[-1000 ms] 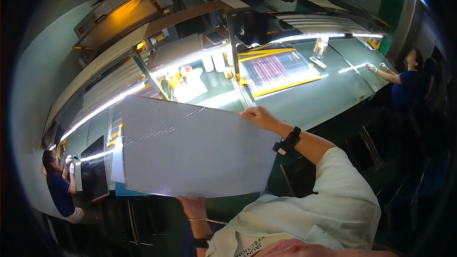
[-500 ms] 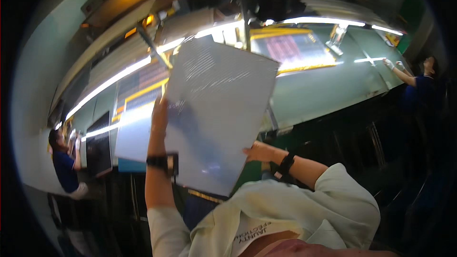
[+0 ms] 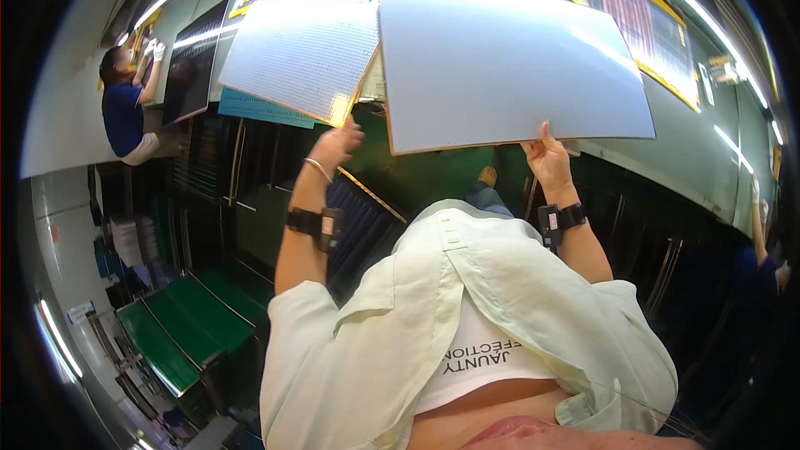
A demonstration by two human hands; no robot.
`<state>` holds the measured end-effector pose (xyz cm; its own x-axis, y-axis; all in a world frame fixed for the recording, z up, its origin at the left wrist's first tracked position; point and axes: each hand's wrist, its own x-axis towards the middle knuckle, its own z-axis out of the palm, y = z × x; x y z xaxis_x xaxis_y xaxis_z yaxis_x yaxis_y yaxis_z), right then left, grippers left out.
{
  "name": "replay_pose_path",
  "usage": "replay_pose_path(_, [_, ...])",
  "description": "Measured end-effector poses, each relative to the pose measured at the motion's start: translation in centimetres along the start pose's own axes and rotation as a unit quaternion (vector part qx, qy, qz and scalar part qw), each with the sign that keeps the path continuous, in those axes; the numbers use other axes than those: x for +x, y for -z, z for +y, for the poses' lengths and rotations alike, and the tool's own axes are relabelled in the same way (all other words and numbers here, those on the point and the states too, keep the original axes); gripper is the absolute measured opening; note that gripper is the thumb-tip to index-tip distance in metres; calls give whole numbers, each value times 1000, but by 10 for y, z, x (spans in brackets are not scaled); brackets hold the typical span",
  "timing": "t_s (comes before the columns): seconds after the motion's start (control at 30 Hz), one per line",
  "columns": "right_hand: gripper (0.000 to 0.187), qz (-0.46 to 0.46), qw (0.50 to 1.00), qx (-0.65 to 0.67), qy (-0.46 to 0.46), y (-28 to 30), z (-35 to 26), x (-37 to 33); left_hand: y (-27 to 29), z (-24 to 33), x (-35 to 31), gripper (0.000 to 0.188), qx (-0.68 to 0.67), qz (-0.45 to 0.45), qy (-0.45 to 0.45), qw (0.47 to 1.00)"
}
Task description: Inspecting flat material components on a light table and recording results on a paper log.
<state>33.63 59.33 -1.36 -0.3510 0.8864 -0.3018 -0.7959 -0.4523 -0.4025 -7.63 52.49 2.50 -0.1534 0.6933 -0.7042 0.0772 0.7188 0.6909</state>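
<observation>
The large pale panel (image 3: 508,67) overhangs the surface (image 3: 696,154), its near edge pinched by the right hand (image 3: 550,162). Probably stiff, light and slick, it suits opposite-edge holding. The left hand (image 3: 336,146), blurred beside the dotted panel (image 3: 300,54), shows no certain grip.

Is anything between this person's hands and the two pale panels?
Nothing visible is. The right hand holds the larger panel by its near edge, thumb on top. The left hand is at the near corner of the smaller panel; whether it touches is unclear.
</observation>
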Motion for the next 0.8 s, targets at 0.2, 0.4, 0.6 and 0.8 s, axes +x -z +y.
replay_pose_path(0.2, [30,36,999,39,-13,8,-9,13,-88,3,-28,55,-141,-70,-69,985])
replay_pose_path(0.4, [27,48,997,36,-57,28,-12,26,-107,-14,4,28,-153,36,-84,984])
replay_pose_path(0.6, [25,81,996,-28,-18,19,-13,23,-97,-22,43,31,-154,20,-2,988])
replay_pose_path(0.8, [27,124,988,-72,55,5,0,-3,-95,11,88,38,-239,-111,134,955])
